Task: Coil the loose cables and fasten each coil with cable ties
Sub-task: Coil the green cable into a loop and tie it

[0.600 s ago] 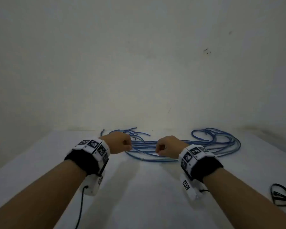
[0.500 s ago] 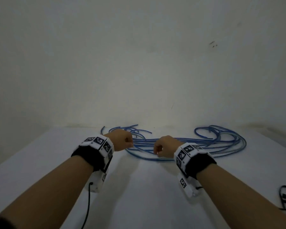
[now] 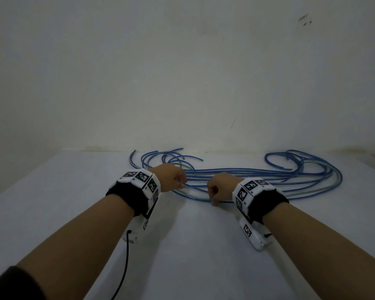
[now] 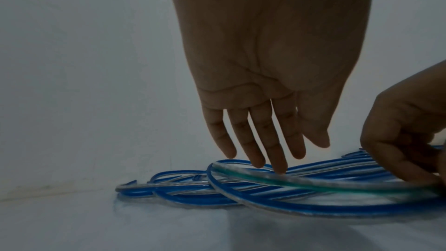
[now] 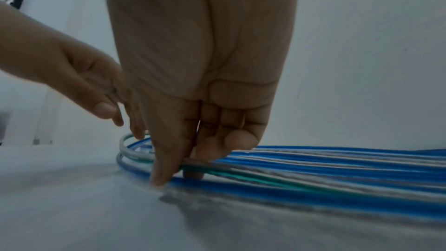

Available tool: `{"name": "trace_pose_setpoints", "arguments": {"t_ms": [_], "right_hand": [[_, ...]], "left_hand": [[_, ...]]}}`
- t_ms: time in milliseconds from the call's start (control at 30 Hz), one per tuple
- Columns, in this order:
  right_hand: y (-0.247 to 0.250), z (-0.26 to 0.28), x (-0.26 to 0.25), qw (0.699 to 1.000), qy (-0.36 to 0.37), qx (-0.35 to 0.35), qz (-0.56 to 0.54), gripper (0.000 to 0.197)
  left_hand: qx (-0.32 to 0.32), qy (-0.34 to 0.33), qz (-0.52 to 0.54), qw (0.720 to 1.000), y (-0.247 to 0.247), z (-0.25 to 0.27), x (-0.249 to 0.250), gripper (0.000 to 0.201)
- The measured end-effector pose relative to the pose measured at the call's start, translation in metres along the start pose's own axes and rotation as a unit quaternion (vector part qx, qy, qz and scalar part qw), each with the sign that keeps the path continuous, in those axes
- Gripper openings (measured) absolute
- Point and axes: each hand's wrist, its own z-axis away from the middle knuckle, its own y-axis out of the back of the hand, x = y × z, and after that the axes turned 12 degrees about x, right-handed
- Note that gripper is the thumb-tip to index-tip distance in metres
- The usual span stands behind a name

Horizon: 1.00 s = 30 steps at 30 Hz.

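Head view showed blue cables (image 3: 258, 176) lying loose on the white table (image 3: 193, 245) near the wall. Left hand (image 4: 265, 83) had straight fingers touching a strand from above. Right hand (image 5: 200, 102) pinched several strands between thumb and fingers.

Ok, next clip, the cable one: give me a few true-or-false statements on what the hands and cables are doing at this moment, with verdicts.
1. The right hand pinches strands of the blue cables. True.
2. The left hand is a closed fist. False: its fingers are straight, tips at the cables.
3. The cables lie on a white table. True.
4. The cables are already coiled and tied. False: they lie spread in loose loops, with no tie visible.
5. One strand has a green stripe. True.
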Motion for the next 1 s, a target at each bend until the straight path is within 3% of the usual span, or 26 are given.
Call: {"name": "trace_pose_setpoints", "arguments": {"t_ms": [133,233,400,600,733,867,1000], "right_hand": [[0.012,0.006,0.006,0.995,-0.001,0.064,-0.079,0.005],[0.025,0.014,0.009,0.979,-0.001,0.142,-0.145,0.011],[0.046,0.030,0.006,0.908,-0.010,0.272,-0.318,0.012],[0.060,0.041,0.000,0.838,-0.053,0.402,-0.365,0.013],[0.057,0.046,-0.005,0.846,-0.064,0.436,-0.302,0.014],[0.052,0.046,-0.008,0.854,-0.081,0.454,-0.240,0.015],[0.048,0.046,-0.021,0.870,-0.039,0.443,-0.212,0.028]], "left_hand": [[0.005,0.005,0.006,1.000,-0.002,0.001,0.001,0.030],[0.039,0.010,0.006,0.999,0.000,0.004,0.001,0.028],[0.113,0.008,0.012,0.994,0.015,0.016,0.001,0.022],[0.161,0.040,0.079,0.983,0.020,0.029,-0.004,0.019],[0.239,0.059,0.188,0.951,0.027,0.035,0.002,0.019],[0.265,0.069,0.399,0.875,0.036,0.044,0.018,0.022],[0.263,0.054,0.434,0.860,0.041,0.049,0.028,0.025]]}}
